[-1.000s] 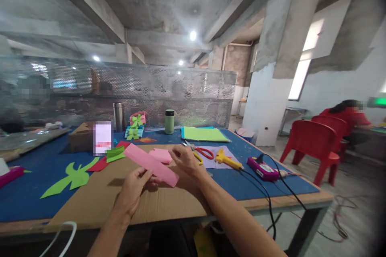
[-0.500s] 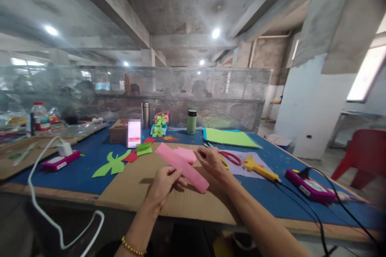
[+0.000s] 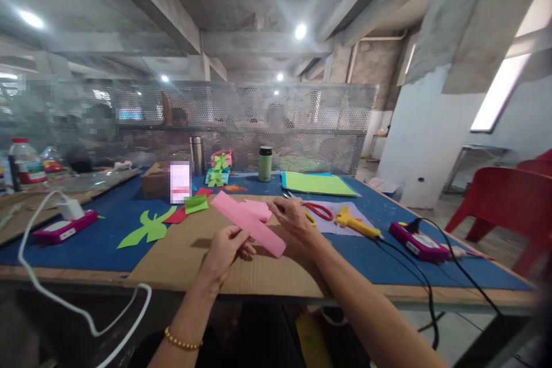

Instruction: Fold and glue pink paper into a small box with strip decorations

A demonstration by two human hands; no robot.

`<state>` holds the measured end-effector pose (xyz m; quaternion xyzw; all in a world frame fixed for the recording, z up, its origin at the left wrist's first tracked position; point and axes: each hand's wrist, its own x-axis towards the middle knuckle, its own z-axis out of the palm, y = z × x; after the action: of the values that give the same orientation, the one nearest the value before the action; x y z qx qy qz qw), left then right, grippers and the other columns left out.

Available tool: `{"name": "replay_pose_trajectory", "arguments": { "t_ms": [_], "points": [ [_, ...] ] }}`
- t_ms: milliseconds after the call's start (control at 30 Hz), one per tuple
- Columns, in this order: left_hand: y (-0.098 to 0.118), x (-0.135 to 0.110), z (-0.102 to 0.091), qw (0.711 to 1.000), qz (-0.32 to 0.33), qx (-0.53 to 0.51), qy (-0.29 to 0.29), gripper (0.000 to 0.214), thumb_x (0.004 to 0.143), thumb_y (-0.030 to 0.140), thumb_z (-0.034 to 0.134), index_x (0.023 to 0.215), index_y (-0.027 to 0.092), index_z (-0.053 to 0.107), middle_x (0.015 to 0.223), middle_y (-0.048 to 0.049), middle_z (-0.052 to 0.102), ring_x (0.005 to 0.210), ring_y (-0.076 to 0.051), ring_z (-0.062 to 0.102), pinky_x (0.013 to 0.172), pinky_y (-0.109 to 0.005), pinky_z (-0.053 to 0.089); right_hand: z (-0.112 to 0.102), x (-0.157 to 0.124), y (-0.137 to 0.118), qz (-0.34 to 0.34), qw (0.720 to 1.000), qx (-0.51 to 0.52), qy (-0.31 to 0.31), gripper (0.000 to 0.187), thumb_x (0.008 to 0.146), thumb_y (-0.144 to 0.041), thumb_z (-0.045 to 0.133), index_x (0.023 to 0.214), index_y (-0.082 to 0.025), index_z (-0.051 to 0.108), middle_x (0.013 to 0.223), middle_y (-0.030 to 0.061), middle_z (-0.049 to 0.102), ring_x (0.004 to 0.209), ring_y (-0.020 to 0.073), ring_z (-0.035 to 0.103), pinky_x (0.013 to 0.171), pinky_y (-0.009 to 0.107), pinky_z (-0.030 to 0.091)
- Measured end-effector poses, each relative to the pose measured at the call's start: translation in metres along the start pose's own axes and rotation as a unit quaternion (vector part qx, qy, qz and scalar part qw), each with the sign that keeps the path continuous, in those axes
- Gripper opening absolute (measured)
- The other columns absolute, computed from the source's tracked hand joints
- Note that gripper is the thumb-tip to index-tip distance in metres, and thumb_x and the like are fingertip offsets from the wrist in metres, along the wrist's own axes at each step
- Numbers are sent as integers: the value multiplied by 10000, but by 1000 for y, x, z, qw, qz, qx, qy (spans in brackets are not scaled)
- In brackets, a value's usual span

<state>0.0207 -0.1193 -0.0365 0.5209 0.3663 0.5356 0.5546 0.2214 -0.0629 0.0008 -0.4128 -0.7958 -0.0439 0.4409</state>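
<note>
Pinching a pink strip (image 3: 254,229) in left hand (image 3: 225,248) between thumb and fingers, holding it aslant above cardboard (image 3: 181,267), showing it long, plain and nearly flat, curling fingers of right hand (image 3: 294,218) near it, unclear whether grasping anything, facing pink piece (image 3: 259,210), scissors (image 3: 319,211), bottle (image 3: 265,165) beyond.

The left hand (image 3: 225,250) pinches while the right hand (image 3: 294,218) is curled.

From your head, your one camera faces forward and down across the blue table (image 3: 106,253), with your left hand (image 3: 224,250) and right hand (image 3: 294,218) close by and the mesh partition (image 3: 241,109) farther off.
</note>
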Motion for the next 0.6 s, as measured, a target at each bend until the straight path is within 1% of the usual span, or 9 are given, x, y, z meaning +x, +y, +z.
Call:
{"name": "replay_pose_trajectory", "arguments": {
  "t_ms": [167,300,433,500,600],
  "points": [
    [-1,0,-1,999,12,-9,38,433,651,518,777,674,105,651,527,-63,655,423,-129,585,418,-218,464,2,0,1,-1,999,18,-30,395,923,-341,475,562,-184,445,548,-48,376,533,91,307,526,261,220],
    [-2,1,-1,1000,2,-9,27,455,647,547,771,641,115,629,479,-54,627,393,-117,548,402,-218,460,2,0,2,1,999,25,-37,400,911,-357,491,555,-183,438,545,-48,363,533,91,310,527,262,214],
    [0,0,0,1000,-1,-9,24,436,656,529,772,644,118,628,481,-51,628,408,-118,563,410,-207,456,2,1,0,10,998,38,-39,418,914,-377,486,548,-179,447,549,-45,359,535,90,317,520,254,222],
    [0,0,1,1000,0,-8,25,428,667,522,767,649,115,634,488,-54,632,415,-118,570,414,-202,453,0,1,-3,20,996,59,-61,439,926,-403,471,551,-175,480,541,-44,375,527,90,333,507,246,230],
    [0,1,1,1000,-5,-9,24,431,671,527,765,653,119,631,489,-43,624,403,-112,560,407,-201,453,-2,2,-10,58,981,139,-124,460,930,-471,467,602,-165,566,539,-34,443,520,94,381,495,234,261]
  ]
}}
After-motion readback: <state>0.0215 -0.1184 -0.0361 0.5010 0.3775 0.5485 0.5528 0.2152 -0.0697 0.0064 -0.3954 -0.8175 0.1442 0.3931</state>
